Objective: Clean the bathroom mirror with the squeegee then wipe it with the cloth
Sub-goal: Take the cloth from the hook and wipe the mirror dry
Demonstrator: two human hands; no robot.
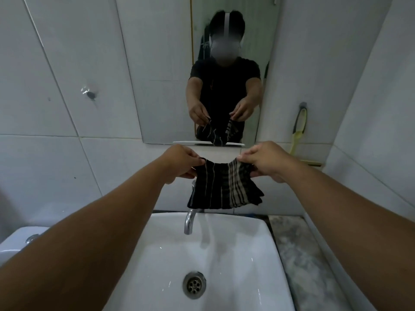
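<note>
left hand [179, 163] pinches cloth's left top corner | right hand [267, 161] pinches right top corner | cloth [224, 187] dark, pale stripes, hangs spread above faucet [190, 221] | sink [235, 243] below faucet | mirror [170, 63] above faucet | squeegee [299, 129] hangs on wall, right of faucet

Both forearms are bare from the lower frame edge up to the wrists, with no sleeve, watch or bracelet on them, and the left hand [179, 163] and right hand [267, 161] carry no rings or gloves. The mirror [157, 63] reflects a black short-sleeved top with sleeves ending above the elbows. A white strap runs over dark hair.
</note>
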